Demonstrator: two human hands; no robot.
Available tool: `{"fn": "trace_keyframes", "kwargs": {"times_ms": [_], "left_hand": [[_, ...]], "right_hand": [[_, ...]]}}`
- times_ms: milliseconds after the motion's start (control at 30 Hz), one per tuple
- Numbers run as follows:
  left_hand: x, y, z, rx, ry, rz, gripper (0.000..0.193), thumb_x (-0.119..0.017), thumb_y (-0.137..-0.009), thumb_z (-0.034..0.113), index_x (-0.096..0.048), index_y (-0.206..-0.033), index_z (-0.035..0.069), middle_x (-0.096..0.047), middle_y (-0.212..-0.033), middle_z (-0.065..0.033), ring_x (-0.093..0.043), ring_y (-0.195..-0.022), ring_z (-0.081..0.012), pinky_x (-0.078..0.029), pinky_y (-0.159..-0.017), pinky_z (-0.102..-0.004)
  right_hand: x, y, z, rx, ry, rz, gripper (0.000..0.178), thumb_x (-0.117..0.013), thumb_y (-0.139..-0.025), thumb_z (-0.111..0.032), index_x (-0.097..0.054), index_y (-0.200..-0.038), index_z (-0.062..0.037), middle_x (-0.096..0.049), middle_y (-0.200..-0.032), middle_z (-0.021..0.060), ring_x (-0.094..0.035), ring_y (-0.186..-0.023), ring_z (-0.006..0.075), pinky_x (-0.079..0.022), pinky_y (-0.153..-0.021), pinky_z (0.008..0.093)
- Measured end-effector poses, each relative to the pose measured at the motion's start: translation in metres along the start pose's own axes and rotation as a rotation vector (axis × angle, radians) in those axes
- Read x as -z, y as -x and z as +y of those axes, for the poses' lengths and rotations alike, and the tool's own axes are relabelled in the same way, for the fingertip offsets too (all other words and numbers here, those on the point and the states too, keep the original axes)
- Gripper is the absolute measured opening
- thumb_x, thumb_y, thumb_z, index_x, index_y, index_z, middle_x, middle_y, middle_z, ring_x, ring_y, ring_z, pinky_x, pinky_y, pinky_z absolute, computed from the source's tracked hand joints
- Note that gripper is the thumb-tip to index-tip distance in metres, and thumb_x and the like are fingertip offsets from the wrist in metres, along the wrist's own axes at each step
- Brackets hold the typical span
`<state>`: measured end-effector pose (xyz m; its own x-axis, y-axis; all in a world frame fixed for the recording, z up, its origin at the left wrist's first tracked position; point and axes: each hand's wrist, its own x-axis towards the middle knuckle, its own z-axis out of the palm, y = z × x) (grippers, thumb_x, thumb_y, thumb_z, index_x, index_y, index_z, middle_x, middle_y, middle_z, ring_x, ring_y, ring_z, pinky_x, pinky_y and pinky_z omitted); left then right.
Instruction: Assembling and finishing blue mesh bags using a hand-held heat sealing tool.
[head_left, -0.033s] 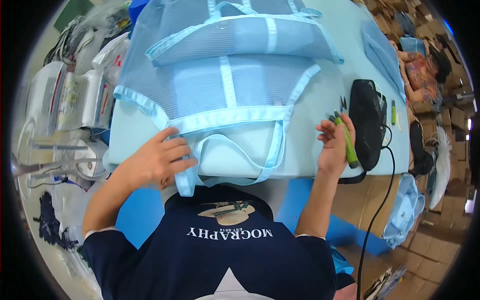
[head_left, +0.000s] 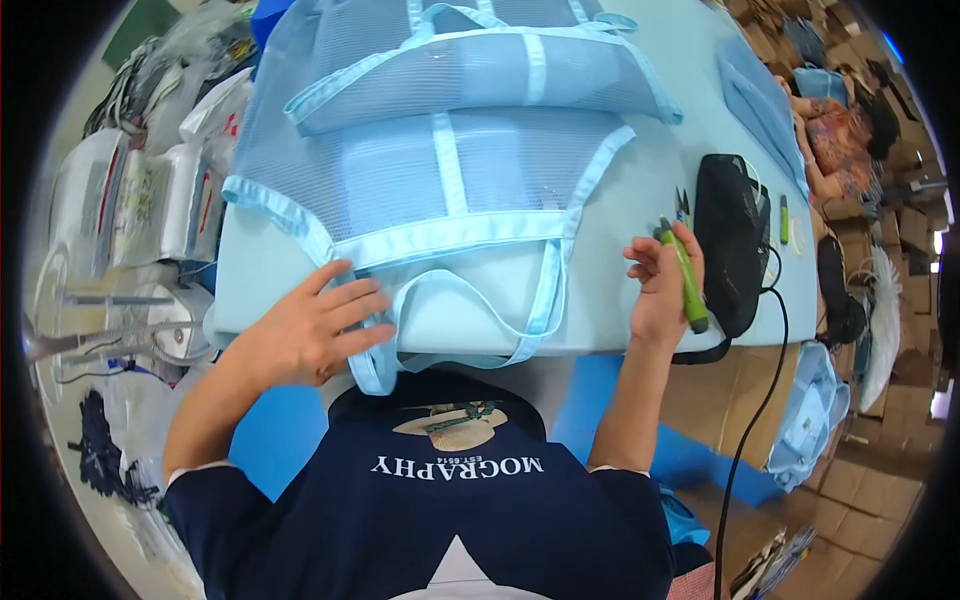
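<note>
A light blue mesh bag [head_left: 440, 170] with pale blue trim and loop handles [head_left: 540, 300] lies spread on a pale blue table [head_left: 640, 190]. My left hand [head_left: 315, 335] rests flat, fingers spread, on the bag's near left corner, over the trim strap. My right hand [head_left: 658, 290] is raised at the table's near right edge and grips a green pen-shaped tool [head_left: 688, 280], its tip pointing away from me. The right hand is off the bag, just right of the handle.
A black pouch-like object [head_left: 735, 240] with a black cord [head_left: 750, 420] lies right of my right hand, with small snips [head_left: 682, 205] and a green marker [head_left: 783, 218] nearby. Another person [head_left: 835, 130] sits far right. White machines [head_left: 130, 210] stand left; more blue bags [head_left: 810, 405] hang lower right.
</note>
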<state>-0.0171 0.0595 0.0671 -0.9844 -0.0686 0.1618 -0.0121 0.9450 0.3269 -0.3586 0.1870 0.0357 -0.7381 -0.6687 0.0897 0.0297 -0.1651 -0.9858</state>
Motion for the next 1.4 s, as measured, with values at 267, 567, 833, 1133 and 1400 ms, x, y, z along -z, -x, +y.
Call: {"fn": "trace_keyframes", "kwargs": {"times_ms": [267,567,833,1133,1400], "left_hand": [[-0.031,0.013,0.014,0.122,-0.18,-0.027,0.064,-0.063,-0.065,0.004,-0.05,-0.128,0.011,-0.054,-0.114,-0.0111,-0.058,-0.099,-0.0266,-0.04,-0.096,-0.0479],[0.02,-0.035,-0.043,0.315,0.603,0.614,0.022,-0.056,-0.087,0.023,-0.063,-0.1,0.007,-0.064,-0.091,-0.0095,-0.063,-0.076,-0.0216,-0.052,-0.071,-0.0343],[0.048,-0.117,-0.164,0.823,1.419,0.97,0.024,-0.048,-0.092,0.014,-0.06,-0.1,-0.004,-0.064,-0.086,-0.0139,-0.059,-0.061,-0.0197,-0.045,-0.045,-0.0291],[0.052,-0.122,-0.192,0.969,1.424,1.017,0.024,-0.056,-0.089,0.01,-0.058,-0.106,-0.007,-0.062,-0.096,-0.0173,-0.06,-0.063,-0.0196,-0.05,-0.048,-0.0296],[0.047,-0.109,-0.2,0.889,1.497,1.043,0.027,-0.057,-0.082,-0.002,-0.052,-0.107,-0.008,-0.061,-0.098,-0.0188,-0.063,-0.072,-0.0209,-0.054,-0.052,-0.0301]], "right_hand": [[0.007,0.022,0.015,0.236,0.372,-0.282,0.039,-0.066,-0.082,-0.007,-0.052,-0.118,-0.0031,-0.069,-0.097,0.0113,-0.064,-0.083,0.0162,-0.047,-0.069,0.0248],[-0.024,0.021,0.009,0.365,0.298,-0.742,0.055,-0.081,-0.069,-0.016,-0.055,-0.116,-0.0073,-0.057,-0.125,0.0166,-0.052,-0.119,0.0289,-0.043,-0.096,0.0354],[-0.059,0.009,0.02,0.68,0.416,-0.631,0.075,-0.087,-0.061,-0.023,-0.047,-0.123,-0.008,-0.054,-0.127,0.0208,-0.052,-0.12,0.03,-0.046,-0.091,0.0353],[-0.074,-0.049,0.019,0.936,0.862,-0.483,0.049,-0.077,-0.072,-0.004,-0.054,-0.116,-0.0068,-0.065,-0.098,0.0127,-0.065,-0.081,0.0251,-0.052,-0.068,0.0308],[-0.093,-0.08,0.0,0.198,0.23,-0.32,0.037,-0.068,-0.081,-0.001,-0.053,-0.115,-0.0015,-0.063,-0.082,0.0076,-0.063,-0.071,0.0135,-0.049,-0.066,0.0237]]}}
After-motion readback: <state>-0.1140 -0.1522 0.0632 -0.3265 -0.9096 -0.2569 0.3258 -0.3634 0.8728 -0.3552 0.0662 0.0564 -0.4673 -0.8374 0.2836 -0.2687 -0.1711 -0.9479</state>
